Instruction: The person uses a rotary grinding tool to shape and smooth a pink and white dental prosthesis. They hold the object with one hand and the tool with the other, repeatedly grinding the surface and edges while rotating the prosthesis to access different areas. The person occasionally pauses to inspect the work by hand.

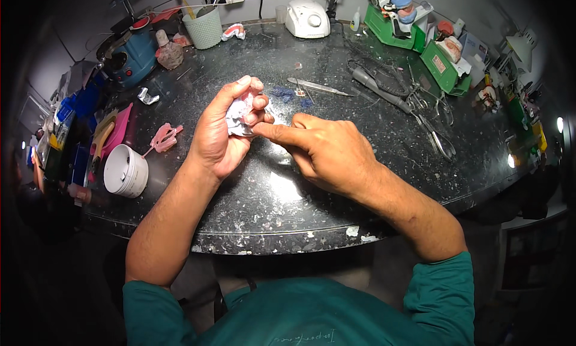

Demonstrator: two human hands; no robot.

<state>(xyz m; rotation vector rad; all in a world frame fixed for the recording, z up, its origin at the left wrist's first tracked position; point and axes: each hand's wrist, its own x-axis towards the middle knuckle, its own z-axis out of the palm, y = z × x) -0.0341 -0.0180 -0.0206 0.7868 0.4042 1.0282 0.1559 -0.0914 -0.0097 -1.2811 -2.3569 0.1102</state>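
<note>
My left hand (215, 133) is closed around a whitish plaster dental cast (237, 117) with pinkish patches, held above the bench. Its fingers curl over the top, so much of the cast is hidden. From the right, my right hand (336, 151) reaches in with the index finger stretched out, its tip against the cast's lower edge. The other right fingers are bent and partly hidden, and I see no tool in them. Beyond the hands lie a slim metal carving knife (321, 87) and dark blue wax scraps (285, 94).
Left of me are a white tub (126, 171), a pink resin piece (164, 137) and a blue machine (129, 57). A ribbed cup (203, 28) and a white control box (308, 18) stand behind. To the right lie a handpiece (381, 89), metal pliers (441, 142) and green bins (444, 70).
</note>
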